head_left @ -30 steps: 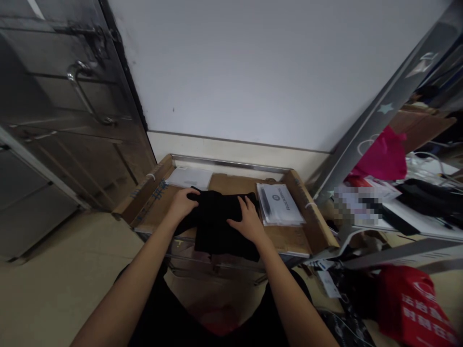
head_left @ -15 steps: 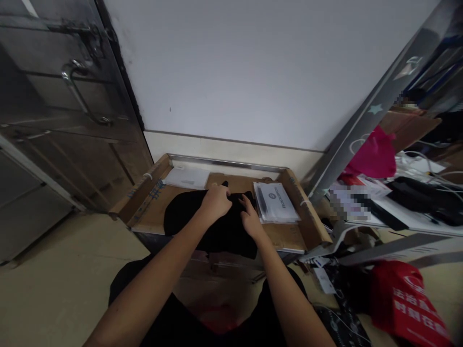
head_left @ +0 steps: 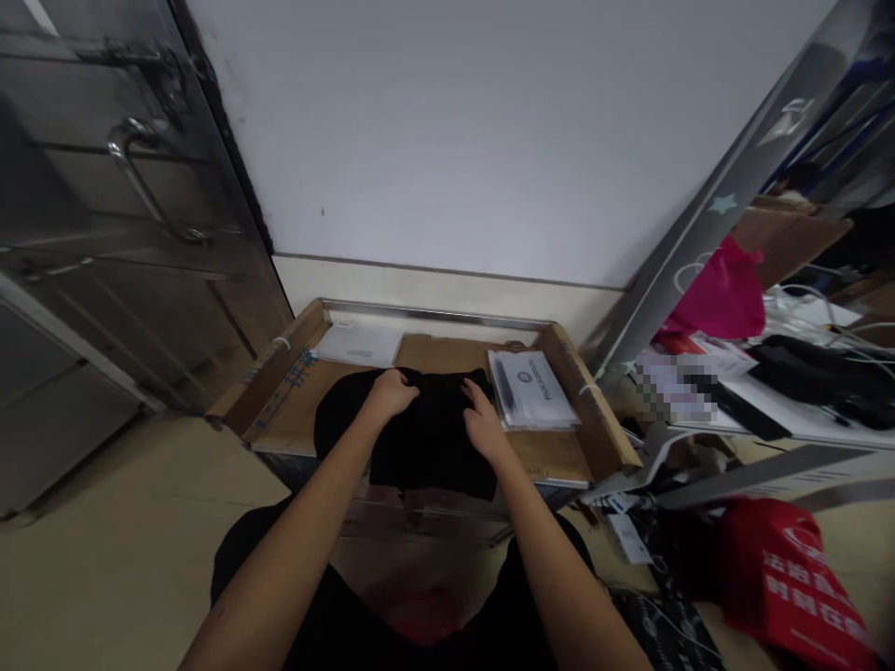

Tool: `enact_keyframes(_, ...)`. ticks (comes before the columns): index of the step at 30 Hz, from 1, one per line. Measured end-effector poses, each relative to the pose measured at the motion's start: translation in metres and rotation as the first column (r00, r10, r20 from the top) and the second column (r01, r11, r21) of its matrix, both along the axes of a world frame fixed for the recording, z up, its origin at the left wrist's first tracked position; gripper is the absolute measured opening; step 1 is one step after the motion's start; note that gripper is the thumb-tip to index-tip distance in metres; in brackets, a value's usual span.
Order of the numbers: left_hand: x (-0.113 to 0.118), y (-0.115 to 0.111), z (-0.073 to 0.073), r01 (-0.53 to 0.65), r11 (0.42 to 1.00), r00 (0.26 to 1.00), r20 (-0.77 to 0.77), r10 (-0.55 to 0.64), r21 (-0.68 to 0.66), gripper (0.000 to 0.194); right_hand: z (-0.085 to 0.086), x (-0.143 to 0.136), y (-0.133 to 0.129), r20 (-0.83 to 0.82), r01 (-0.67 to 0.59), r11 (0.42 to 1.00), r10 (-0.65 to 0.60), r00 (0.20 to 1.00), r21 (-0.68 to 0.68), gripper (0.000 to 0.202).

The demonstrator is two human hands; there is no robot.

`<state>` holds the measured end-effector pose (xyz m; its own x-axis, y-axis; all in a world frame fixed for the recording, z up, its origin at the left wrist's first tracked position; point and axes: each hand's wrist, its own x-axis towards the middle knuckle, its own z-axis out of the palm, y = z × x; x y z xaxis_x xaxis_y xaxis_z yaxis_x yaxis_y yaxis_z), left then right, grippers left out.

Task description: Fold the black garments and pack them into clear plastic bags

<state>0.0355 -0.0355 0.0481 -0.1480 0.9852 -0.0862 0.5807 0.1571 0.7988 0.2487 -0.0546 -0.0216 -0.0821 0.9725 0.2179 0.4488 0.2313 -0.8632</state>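
Observation:
A black cloth (head_left: pixel 433 438) lies spread over the front middle of a cardboard-lined tray table (head_left: pixel 559 454), part of it hanging over the front edge. My left hand (head_left: pixel 392 393) is closed on the cloth's upper part, left of its middle, with thumb and fingers pinched together. On the right part of the cloth rests my right hand (head_left: pixel 484 419), its fingers apart and pointing forward. Right of the cloth sits a stack of clear plastic bags with printing (head_left: pixel 535 390). White flat packets (head_left: pixel 360 344) lie at the back left of the tray.
Cardboard walls (head_left: pixel 594 401) edge the tray, with a white wall (head_left: pixel 447 140) behind. A metal door (head_left: pixel 132 214) stands at the left. To the right are a cluttered white desk (head_left: pixel 825 431), a pink bag (head_left: pixel 727 294) and, lower down, a red bag (head_left: pixel 790 578).
My left hand has moved left along the top of the cloth, and the cloth between my hands now shows flatter. My right hand has hardly moved.

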Motion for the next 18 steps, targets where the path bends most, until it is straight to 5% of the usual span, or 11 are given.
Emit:
enact_keyframes(5, 0.008, -0.005, 0.001, 0.138, 0.982, 0.908, 0.412, -0.073, -0.131, 0.017, 0.002, -0.001, -0.002, -0.030, 0.010, 1.000, -0.010, 1.000, -0.006, 0.076)
enact_keyframes(8, 0.021, -0.013, 0.009, 0.201, 0.976, 0.805, 0.582, -0.115, -0.086, 0.022, 0.004, 0.001, -0.003, -0.089, 0.016, 1.000, -0.017, 0.996, -0.012, 0.075)
enact_keyframes(14, 0.031, -0.031, 0.022, 0.236, 0.969, 0.704, 0.673, -0.227, 0.079, 0.050, 0.022, 0.006, -0.007, -0.354, 0.114, 0.992, -0.126, 0.927, -0.055, 0.058)
enact_keyframes(18, 0.024, -0.032, 0.031, 0.174, 0.962, 0.697, 0.665, -0.270, 0.209, 0.055, 0.049, 0.003, -0.018, -0.673, 0.002, 0.982, -0.130, 0.728, -0.188, 0.044)
